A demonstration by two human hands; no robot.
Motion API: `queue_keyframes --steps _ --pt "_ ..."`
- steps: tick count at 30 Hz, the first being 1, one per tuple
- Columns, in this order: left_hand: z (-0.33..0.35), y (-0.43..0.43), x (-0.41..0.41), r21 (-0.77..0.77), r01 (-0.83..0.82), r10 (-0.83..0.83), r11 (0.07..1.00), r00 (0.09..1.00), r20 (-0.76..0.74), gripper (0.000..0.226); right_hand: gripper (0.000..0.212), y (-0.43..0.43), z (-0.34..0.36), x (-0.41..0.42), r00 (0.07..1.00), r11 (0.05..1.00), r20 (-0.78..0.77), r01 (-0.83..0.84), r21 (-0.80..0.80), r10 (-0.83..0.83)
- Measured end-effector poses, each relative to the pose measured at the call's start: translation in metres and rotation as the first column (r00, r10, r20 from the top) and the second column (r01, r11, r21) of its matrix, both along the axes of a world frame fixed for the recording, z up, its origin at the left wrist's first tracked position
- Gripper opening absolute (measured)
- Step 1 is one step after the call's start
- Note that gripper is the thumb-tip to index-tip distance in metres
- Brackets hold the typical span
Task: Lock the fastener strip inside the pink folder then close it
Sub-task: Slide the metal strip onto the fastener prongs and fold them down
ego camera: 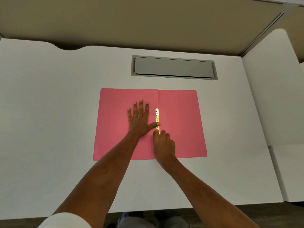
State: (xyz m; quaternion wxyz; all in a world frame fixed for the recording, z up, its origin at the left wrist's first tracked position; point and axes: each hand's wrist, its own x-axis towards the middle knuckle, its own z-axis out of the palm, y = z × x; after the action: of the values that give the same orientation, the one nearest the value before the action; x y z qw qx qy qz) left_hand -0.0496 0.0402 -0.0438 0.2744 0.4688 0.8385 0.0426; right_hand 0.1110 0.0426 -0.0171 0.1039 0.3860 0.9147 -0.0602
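A pink folder (181, 122) lies open and flat on the white desk, its fold running down the middle. A yellow metal fastener strip (157, 116) lies along the fold, just right of it. My left hand (139, 119) rests flat on the folder's left half, fingers spread, with the thumb tip pressing on the strip. My right hand (163, 144) is curled at the strip's near end, fingertips pinching or pushing it; that end is hidden under the fingers.
The white desk (57, 112) has a grey cable-tray flap (173, 67) set into it behind the folder. A beige partition wall stands at the back. A second white desk surface (276, 96) adjoins on the right.
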Motion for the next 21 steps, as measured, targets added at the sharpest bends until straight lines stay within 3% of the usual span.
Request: queue_keyframes --steps 4,9,16,21 --pt "0.001 0.001 0.000 -0.003 0.001 -0.001 1.000 1.000 -0.003 0.138 0.041 0.002 0.003 0.008 1.000 1.000 -0.011 -0.001 -0.003 0.001" --pt "-0.001 0.001 0.001 -0.003 0.012 -0.012 1.000 1.000 -0.020 0.124 0.031 -0.001 0.003 0.001 0.998 0.999 -0.048 0.046 -0.022 -0.047" --pt "0.003 0.000 0.001 -0.004 0.001 -0.001 1.000 1.000 -0.004 0.138 0.018 0.002 0.007 -0.005 0.996 0.997 -0.052 0.070 0.028 -0.069" --pt "0.001 0.001 0.001 -0.006 0.007 -0.007 1.000 1.000 -0.017 0.127 0.029 0.002 0.008 -0.006 0.995 0.998 -0.077 0.062 0.003 -0.062"
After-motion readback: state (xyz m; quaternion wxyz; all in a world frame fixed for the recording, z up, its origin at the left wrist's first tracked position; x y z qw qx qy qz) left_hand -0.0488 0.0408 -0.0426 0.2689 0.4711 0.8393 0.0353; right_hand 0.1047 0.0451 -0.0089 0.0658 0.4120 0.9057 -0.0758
